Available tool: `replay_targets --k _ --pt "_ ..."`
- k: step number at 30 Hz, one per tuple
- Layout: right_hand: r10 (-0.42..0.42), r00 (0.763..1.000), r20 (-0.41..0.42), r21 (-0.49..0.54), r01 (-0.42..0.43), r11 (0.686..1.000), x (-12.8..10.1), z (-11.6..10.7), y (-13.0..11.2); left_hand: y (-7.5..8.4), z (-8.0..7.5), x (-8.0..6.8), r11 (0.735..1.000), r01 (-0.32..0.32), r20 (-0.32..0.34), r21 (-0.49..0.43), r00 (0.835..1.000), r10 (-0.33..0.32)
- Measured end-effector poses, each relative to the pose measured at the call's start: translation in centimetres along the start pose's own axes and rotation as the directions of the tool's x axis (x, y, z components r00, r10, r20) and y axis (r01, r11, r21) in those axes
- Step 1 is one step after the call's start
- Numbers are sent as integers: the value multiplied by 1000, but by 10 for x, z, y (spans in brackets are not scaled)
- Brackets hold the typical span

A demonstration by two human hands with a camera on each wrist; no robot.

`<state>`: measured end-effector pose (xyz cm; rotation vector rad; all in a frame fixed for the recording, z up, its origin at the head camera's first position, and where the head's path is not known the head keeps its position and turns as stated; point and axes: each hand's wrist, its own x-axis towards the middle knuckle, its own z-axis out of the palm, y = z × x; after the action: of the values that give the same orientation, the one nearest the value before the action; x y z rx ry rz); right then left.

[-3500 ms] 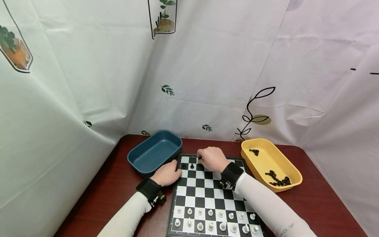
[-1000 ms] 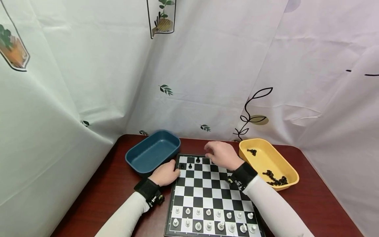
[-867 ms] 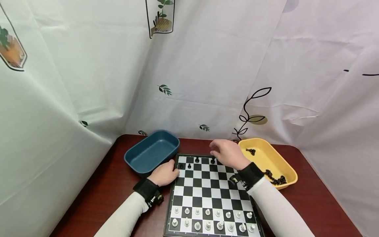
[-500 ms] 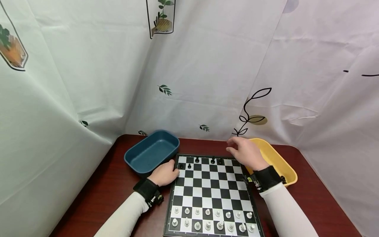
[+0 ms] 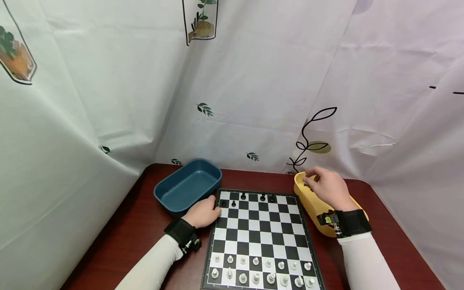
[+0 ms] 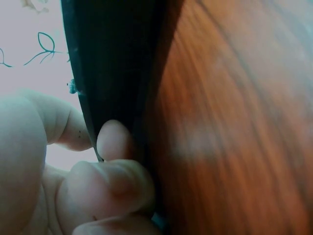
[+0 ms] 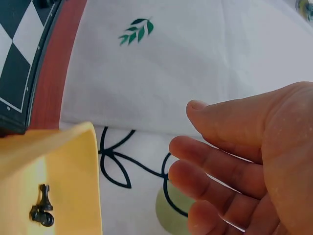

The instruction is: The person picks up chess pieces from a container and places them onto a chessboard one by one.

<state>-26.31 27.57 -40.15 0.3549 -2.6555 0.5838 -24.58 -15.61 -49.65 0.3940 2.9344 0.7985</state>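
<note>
The chessboard [image 5: 253, 227] lies on the table with two rows of white chess pieces [image 5: 255, 278] along its near side. Several black chess pieces stand at the far side, among them a black chess piece [image 5: 262, 197] on the last row and a black pawn [image 5: 233, 204] one row nearer. My left hand [image 5: 201, 212] grips the board's left edge; in the left wrist view its fingers [image 6: 110, 188] curl at the dark edge. Above the far end of the yellow tray [image 5: 312, 207] is my right hand [image 5: 328, 189], fingers loosely bent and holding nothing.
Inside the yellow tray, small black chess pieces [image 7: 43, 206] lie on their sides in the right wrist view. A blue tray [image 5: 186, 187], with nothing in it, stands beyond my left hand. A white patterned cloth [image 5: 253, 100] hangs behind the table.
My right hand has moved right from the board's far edge to over the yellow tray. More black pieces now show on the far row where it was. The left hand stays put.
</note>
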Motion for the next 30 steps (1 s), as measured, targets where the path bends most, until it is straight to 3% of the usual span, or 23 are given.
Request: replay_targets --k 6,30 --pt "22 999 -27 2 -22 1000 -2 -3 14 2 -1 0 1000 -2 -5 8 1000 2" --pt "93 995 40 -83 -90 993 -5 2 54 4 -2 -3 1000 4 -16 6 1000 -4"
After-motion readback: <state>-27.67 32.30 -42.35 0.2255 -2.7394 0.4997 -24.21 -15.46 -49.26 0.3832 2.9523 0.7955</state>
